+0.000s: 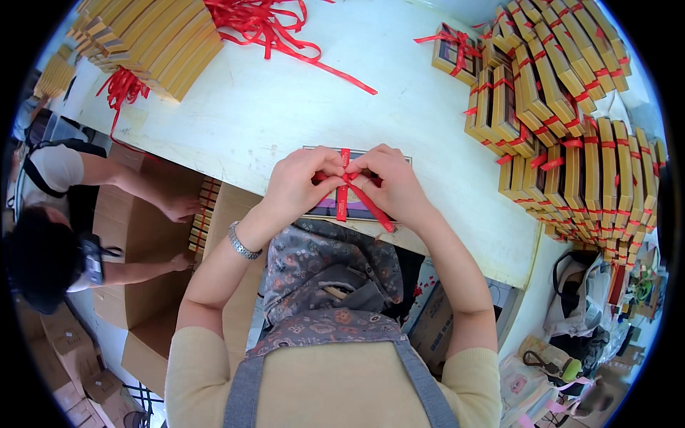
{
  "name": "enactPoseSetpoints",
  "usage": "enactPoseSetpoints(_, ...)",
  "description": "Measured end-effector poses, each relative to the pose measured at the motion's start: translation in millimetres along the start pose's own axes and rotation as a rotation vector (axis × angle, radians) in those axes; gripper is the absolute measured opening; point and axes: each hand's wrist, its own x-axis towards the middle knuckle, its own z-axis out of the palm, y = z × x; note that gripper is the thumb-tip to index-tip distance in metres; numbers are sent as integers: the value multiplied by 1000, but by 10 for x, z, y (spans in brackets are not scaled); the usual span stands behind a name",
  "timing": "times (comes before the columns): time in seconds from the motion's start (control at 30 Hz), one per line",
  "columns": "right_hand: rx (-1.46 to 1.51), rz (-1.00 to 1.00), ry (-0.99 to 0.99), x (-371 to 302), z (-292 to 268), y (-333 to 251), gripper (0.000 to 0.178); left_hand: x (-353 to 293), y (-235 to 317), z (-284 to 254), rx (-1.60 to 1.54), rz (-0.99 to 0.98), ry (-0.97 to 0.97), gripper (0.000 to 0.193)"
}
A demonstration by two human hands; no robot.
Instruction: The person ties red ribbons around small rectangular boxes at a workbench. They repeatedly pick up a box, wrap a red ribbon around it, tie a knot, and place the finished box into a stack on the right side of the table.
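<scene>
Before me at the table's near edge lies a flat gift box point(319, 207) with a dark, purple-patterned top. A red ribbon point(342, 206) crosses it from front to back, and its loops and a loose tail gather at the middle of the lid. My left hand point(303, 182) pinches the ribbon on the left side of that crossing. From the right, my right hand point(389, 184) pinches it too, fingertips close to the left ones. The hands cover much of the box and the exact form of the knot.
Ribbon-tied gold boxes point(549, 78) stand stacked at the right; untied gold boxes point(153, 43) fill the far left. Loose red ribbons point(267, 21) lie at the back of the white table point(285, 100). At left, a co-worker's hands point(182, 208) reach into a cardboard carton point(153, 242) holding boxes.
</scene>
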Motion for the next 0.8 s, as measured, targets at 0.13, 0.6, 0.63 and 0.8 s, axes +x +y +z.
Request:
enactPoseSetpoints(0.13, -19, -44, 43, 5, 51, 40, 12, 1, -3, -85, 214, 147, -88, 23)
enactPoseSetpoints(0.6, -324, 89, 355, -93, 365, -117, 8, -21, 40, 29, 229, 147, 6, 24)
enactPoseSetpoints(0.63, -313, 87, 364, -107, 369, -123, 9, -43, 71, 59, 251, 145, 32, 24)
enactPoseSetpoints(0.8, -252, 91, 356, -116, 353, -106, 10, -95, 145, 264, 475, 114, 222, 18)
